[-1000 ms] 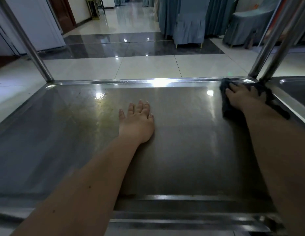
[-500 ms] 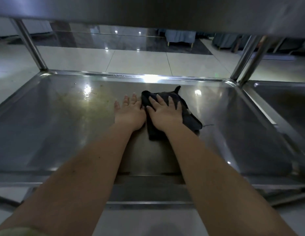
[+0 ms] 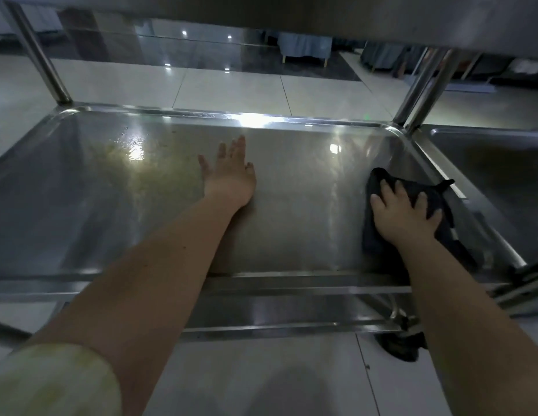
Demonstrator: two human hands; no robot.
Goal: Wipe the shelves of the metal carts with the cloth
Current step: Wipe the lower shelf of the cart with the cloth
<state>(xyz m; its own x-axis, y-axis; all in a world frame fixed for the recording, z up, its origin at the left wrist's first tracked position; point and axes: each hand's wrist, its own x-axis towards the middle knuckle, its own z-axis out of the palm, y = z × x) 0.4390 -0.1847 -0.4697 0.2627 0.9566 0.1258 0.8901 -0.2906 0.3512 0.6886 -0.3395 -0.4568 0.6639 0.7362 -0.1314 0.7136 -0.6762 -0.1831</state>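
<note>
Head view: the right hand (image 3: 405, 213) presses spread fingers flat on the dark cloth (image 3: 378, 183) at the right end of the cart's lower shelf (image 3: 201, 114), just beside its side rim. The left hand (image 3: 231, 174) rests flat and empty mid-shelf. The yellowish smear (image 3: 123, 166) lies leftward along the shelf's long axis, beyond the left hand, which probably sits in the wiping path.

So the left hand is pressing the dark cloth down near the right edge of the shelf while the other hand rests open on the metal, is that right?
Not quite. In the head view it is the right hand that presses the dark cloth near the right edge of the shelf; the left hand rests open on the metal.
</note>
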